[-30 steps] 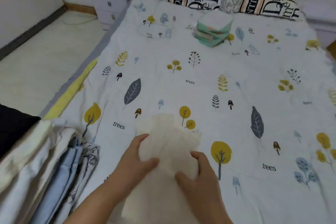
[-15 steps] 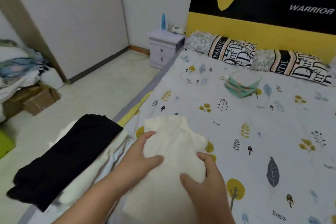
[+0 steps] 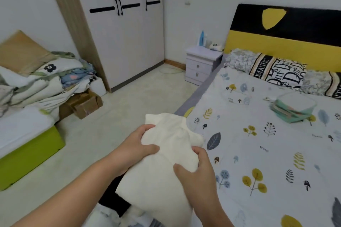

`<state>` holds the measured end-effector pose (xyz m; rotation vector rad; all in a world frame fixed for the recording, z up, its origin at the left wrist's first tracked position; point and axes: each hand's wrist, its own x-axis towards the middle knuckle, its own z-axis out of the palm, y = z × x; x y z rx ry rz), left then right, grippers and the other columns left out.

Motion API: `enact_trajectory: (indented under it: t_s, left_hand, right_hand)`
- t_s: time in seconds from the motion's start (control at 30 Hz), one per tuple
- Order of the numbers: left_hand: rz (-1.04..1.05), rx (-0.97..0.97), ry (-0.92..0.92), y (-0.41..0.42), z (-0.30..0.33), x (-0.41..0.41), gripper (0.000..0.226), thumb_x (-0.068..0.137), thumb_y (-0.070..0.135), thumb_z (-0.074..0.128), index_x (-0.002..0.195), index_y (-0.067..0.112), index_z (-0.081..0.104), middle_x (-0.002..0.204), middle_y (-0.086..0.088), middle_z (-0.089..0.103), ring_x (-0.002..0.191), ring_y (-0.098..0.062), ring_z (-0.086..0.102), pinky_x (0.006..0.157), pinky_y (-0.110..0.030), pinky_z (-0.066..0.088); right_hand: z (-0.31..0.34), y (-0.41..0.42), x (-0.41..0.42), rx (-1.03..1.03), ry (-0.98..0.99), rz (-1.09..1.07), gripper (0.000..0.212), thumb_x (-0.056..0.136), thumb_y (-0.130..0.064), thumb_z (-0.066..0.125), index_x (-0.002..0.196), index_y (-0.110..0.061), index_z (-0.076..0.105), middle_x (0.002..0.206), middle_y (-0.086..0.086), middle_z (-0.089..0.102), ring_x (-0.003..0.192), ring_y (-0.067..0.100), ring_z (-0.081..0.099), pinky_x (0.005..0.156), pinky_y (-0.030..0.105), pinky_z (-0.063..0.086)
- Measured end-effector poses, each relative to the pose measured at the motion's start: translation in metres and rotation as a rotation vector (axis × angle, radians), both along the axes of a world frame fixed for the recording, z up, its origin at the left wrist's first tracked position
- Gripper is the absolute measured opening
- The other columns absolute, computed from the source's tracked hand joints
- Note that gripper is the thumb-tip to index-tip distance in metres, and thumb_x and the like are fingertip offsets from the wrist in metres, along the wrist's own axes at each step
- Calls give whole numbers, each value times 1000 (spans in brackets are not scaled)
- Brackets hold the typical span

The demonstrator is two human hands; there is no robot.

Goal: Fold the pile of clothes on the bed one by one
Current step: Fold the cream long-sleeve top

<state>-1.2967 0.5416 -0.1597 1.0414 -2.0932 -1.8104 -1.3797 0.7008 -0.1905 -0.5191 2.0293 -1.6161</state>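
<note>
Cream folded garment (image 3: 166, 162) held up off the bed (image 3: 267, 153), past its left edge and over the black garment (image 3: 114, 199) of the stack below. Left hand (image 3: 136, 150) gripping the left side, thumb on top; right hand (image 3: 195, 173) clamped on the right edge. Risk, probably: folds slumping open in transit from the loose far end, or a crooked landing toppling the stack beside the bed.

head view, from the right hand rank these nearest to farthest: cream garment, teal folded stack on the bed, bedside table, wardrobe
1. Cream garment: gripped by the right hand, at the bed's near edge.
2. Teal folded stack: on the bed, ahead and to the right.
3. Bedside table: beyond the bed's far left corner, by the headboard.
4. Wardrobe: against the far wall, to the left across the floor.
</note>
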Motion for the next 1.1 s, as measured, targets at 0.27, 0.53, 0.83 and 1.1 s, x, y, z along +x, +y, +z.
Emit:
enact_trajectory:
  t_s: [0.27,0.53,0.83,1.1]
  left_hand:
    - [-79,-6,-97,-83,-34,13,50,80,11,66,122,33,49,114,9,59,97,-9,61,78,-24,51]
    - [-122,-223,-332,-121,-112,30,54,92,26,55,141,23,33,139,0,45,118,-16,47,91,-21,34]
    - [-41,-544,-245,-116,-134,32,54,96,24,44,146,25,24,143,-6,35,122,-22,46,96,-26,36]
    - [-332,-867,-446,-116,-161,42,56,96,53,19,145,41,-6,157,-1,-8,142,-16,15,107,-33,27]
  right_hand:
    - [-32,-81,31,115,-94,-86,44,72,-21,68,110,-34,47,101,-15,57,95,10,54,82,31,45]
    - [-83,-122,48,291,-260,-74,47,98,-27,44,142,-18,31,146,-3,30,123,18,35,92,22,30]
    - [-94,-128,46,426,-35,-94,40,97,-21,41,137,-26,36,138,2,45,128,21,37,106,31,30]
    - [-101,-131,64,729,90,43,73,91,-52,40,149,-30,1,154,4,6,142,21,7,109,29,24]
